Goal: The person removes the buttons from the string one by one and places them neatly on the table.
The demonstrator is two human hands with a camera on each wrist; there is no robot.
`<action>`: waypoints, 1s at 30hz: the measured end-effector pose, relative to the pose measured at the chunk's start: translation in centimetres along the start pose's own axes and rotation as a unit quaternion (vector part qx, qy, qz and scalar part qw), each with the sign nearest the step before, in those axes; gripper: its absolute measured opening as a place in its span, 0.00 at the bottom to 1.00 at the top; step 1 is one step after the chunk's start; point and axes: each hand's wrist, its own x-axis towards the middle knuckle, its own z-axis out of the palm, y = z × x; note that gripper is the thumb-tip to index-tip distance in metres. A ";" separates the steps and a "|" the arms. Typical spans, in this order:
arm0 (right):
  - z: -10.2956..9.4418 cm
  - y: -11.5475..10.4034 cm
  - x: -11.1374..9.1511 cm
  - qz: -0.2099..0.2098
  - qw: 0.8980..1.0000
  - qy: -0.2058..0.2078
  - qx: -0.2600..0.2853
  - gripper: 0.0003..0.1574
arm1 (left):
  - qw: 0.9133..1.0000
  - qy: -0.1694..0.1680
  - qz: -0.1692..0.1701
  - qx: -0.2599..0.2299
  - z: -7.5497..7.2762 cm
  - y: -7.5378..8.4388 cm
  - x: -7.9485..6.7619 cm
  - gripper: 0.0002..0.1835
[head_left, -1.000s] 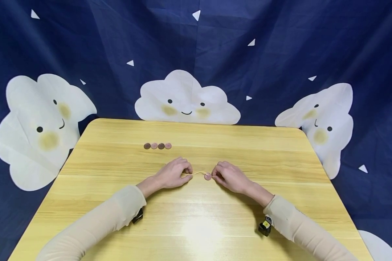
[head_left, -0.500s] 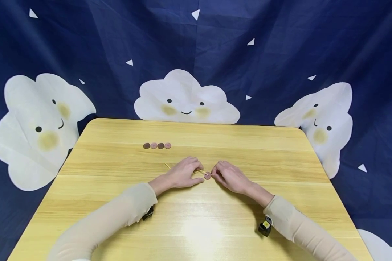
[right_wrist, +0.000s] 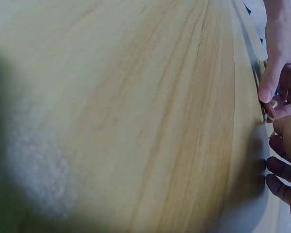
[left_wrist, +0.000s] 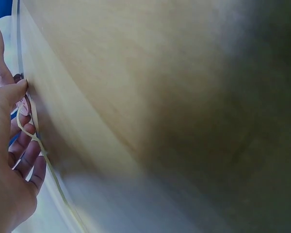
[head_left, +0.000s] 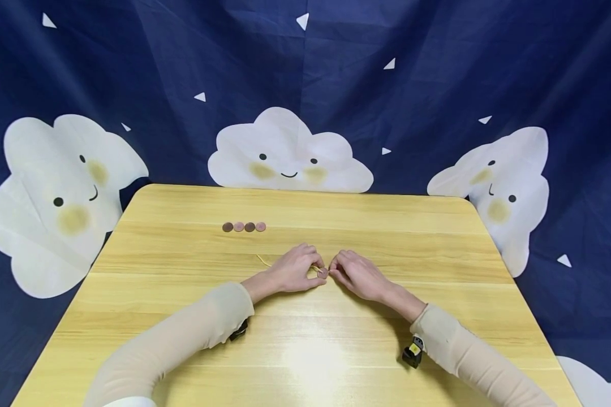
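Between the two hands is a pink button (head_left: 323, 274) with a yellow cord (head_left: 262, 260) at its middle; the cord's tail runs out behind the left hand onto the table. My left hand (head_left: 295, 269) has its thumb and forefinger about the button's edges. In the left wrist view, the button (left_wrist: 24, 106) shows between those fingertips, and the cord (left_wrist: 52, 171) loops down past the other fingers. My right hand (head_left: 358, 274) pinches the button's right edge. The right wrist view shows fingertips of both hands meeting at the button (right_wrist: 270, 111), which they partly cover.
A row of several buttons, brown (head_left: 227, 227) and pink (head_left: 261, 226) by turns, lies farther back to the left on the wooden table (head_left: 387, 226). Behind the table's far edge hangs a dark blue cloth (head_left: 336, 68) with clouds printed on it.
My left hand has let go of the cord and moved right to the button, leaving the cord's tail on the table. The right hand and the row of buttons stay in place.
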 end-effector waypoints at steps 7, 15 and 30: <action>0.0 0.0 0.1 -0.002 1.000 -0.002 -0.003 0.05 | 1.000 0.004 0.002 -0.005 0.1 -0.2 0.0 0.13; -0.2 0.1 -0.1 -0.009 1.000 -0.003 -0.018 0.04 | 1.000 0.008 0.001 -0.023 -0.1 -0.3 -0.4 0.10; -0.5 0.4 -0.2 -0.017 0.999 0.000 -0.041 0.03 | 0.999 0.018 -0.013 -0.034 -1.0 -1.3 -1.6 0.12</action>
